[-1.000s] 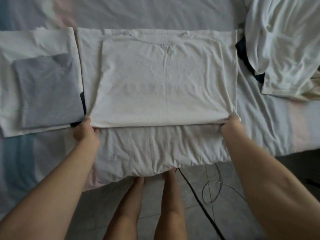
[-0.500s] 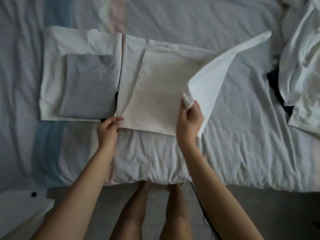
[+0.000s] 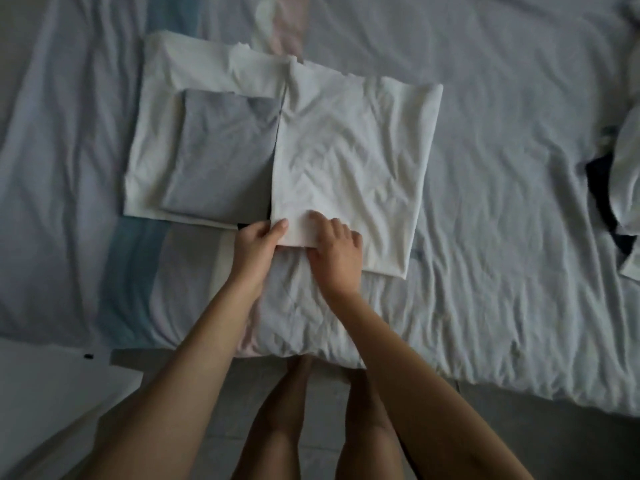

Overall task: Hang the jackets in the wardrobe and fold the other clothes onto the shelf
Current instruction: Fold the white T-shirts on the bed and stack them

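Fingers of your left hand (image 3: 258, 245) pinch the near left corner of the white T-shirt (image 3: 349, 161), with the thumb on top and the rest under the cloth. Fingers of your right hand (image 3: 337, 252) are bent over the same near edge just beside it; the right thumb is not visible. Both hands hold this one corner, which most likely serves to line up the cloth layers edge to edge.

The white T-shirt lies flat on the bed (image 3: 502, 209) as a folded panel. Its left edge runs alongside the folded stack and overlaps the stack's right side. That stack is a grey folded garment (image 3: 218, 157) resting on a larger white folded garment (image 3: 152, 140). Placing the stack this close keeps the finished items together for one carry to the shelf.

The unfolded clothes (image 3: 628, 174) lie well apart at the right edge of the bed, clear of the folding area.

Judged from the layout, the panel needs one more fold or a move onto the stack. Keep the corner layers aligned when you let go.
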The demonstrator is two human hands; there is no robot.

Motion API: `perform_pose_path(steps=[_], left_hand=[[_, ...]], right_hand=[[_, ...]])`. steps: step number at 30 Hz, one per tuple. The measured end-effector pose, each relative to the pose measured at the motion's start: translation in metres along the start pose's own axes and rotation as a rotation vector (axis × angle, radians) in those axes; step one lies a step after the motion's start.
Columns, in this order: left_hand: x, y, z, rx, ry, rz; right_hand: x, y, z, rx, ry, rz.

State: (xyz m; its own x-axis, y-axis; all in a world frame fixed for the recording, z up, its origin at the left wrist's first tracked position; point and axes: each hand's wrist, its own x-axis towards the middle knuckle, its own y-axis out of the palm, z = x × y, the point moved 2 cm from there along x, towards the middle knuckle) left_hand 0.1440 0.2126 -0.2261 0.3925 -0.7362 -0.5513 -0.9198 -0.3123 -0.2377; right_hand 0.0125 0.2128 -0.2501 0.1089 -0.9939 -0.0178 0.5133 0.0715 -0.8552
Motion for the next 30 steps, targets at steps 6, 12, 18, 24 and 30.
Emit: perform_pose_path(steps=[6,12,18,24,30], left_hand=[[-0.012,-0.004,-0.005,0.187,0.226,0.037],[-0.025,0.003,-0.031,0.13,0.293,-0.065],[-0.027,0.009,-0.05,0.025,0.267,-0.057],[-0.024,0.01,-0.063,0.017,0.292,-0.044],[-0.037,0.004,-0.078,-0.078,0.261,-0.104]], right_hand=[[-0.017,-0.026,-0.077,-0.062,0.407,0.049],[-0.044,-0.043,-0.107,-0.155,0.29,0.191],[-0.055,-0.06,-0.113,0.225,0.416,0.164],[-0.044,-0.065,-0.103,0.679,0.679,0.124],[-0.018,-0.119,-0.081,0.522,0.502,-0.174]])
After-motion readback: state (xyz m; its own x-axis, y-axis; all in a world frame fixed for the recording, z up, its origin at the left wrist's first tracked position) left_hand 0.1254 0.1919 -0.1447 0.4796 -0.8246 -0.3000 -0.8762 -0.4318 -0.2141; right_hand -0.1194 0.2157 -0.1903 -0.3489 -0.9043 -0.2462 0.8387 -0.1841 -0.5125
